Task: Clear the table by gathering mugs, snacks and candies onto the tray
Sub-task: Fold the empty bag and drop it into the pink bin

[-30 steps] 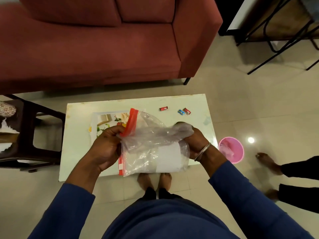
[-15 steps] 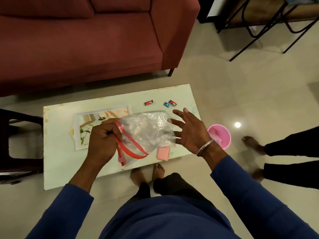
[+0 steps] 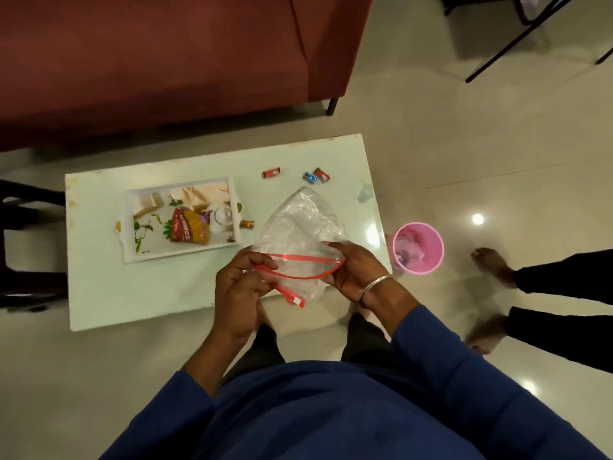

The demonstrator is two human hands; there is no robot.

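Note:
A clear zip bag point(image 3: 300, 227) with a red seal lies over the right half of the pale table point(image 3: 106, 293). My left hand point(image 3: 238, 287) pinches the seal's left end, and my right hand point(image 3: 356, 270) holds its right end, so the mouth gapes. The white floral tray point(image 3: 132, 254) sits left of the bag with a red snack packet point(image 3: 189, 227) and a white mug point(image 3: 220, 217) in it. A brown candy point(image 3: 247, 224) lies just off the tray's right edge. A red candy point(image 3: 271, 173), a blue candy point(image 3: 309, 177) and another red candy point(image 3: 321, 175) lie along the far edge.
A pink bin point(image 3: 418, 247) stands on the floor at the table's right end. Another person's bare feet point(image 3: 491, 263) and dark trousers are right of it. A red sofa point(image 3: 166, 61) runs behind the table, and a dark stool point(image 3: 23, 244) is at the left.
The view has tipped down and the tray's contents now show. My right hand, open beside the bag before, has taken hold of the seal's right end. The bag has lowered toward the table.

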